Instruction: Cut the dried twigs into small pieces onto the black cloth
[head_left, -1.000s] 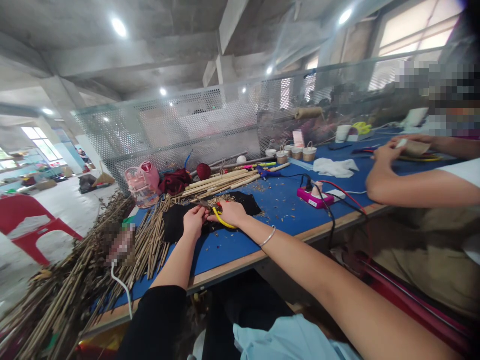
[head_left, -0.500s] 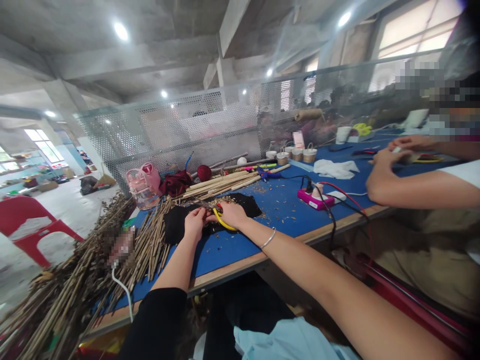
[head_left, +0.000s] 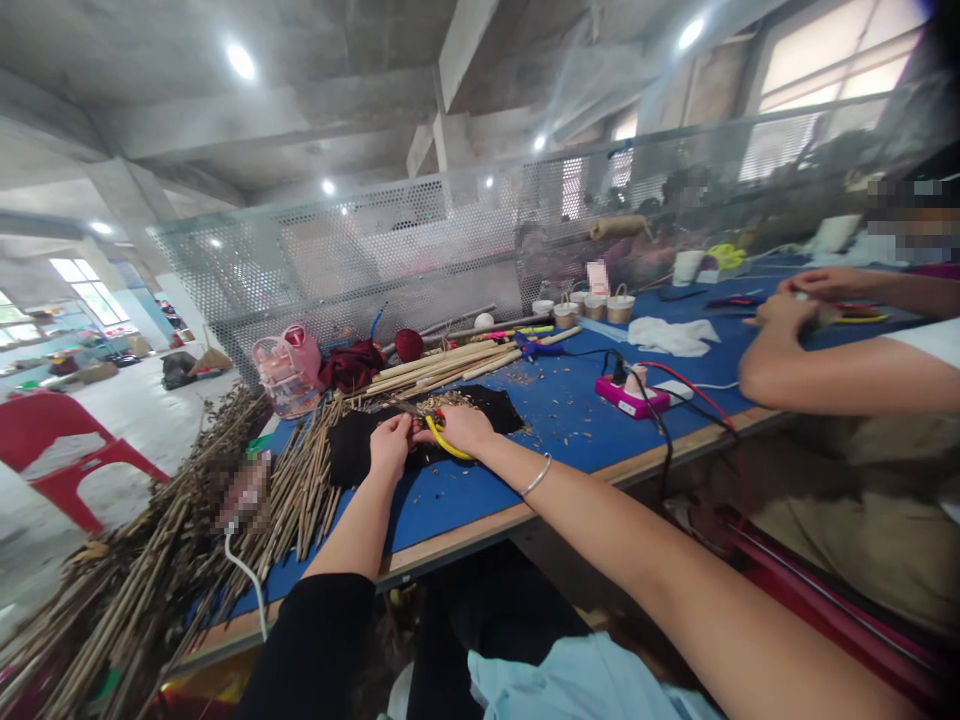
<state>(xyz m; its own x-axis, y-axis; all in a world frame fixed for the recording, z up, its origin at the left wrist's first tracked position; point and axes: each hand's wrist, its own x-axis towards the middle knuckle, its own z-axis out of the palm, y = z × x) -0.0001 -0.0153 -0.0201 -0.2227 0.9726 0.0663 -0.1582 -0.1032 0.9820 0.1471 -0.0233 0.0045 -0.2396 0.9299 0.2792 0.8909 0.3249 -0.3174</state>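
My right hand (head_left: 463, 428) is wrapped round a cutting tool with yellow handles (head_left: 445, 442), like pruning shears or scissors; its dark blades point left over the cloth. Close beside the blades, my left hand (head_left: 391, 445) has its fingertips pinched together, and what they hold is too small to make out. Under both hands lies a black cloth (head_left: 351, 450), strewn with short cut bits of pale stem (head_left: 474, 398). Left of it a heap of thin dry stalks (head_left: 296, 490) reaches over the table edge.
Behind the cloth lie pale sticks (head_left: 442, 360), a dark red bundle (head_left: 351, 366) and a pink clear jug (head_left: 286, 372). A magenta power strip (head_left: 631, 396) with cables sits to the right. Farther right are a co-worker's hands (head_left: 795, 302). A red chair (head_left: 71, 455) stands at left.
My hands and the cutting tool stay in nearly the same place. The co-worker's hands have shifted slightly, and the brown piece in them has turned and shows less.
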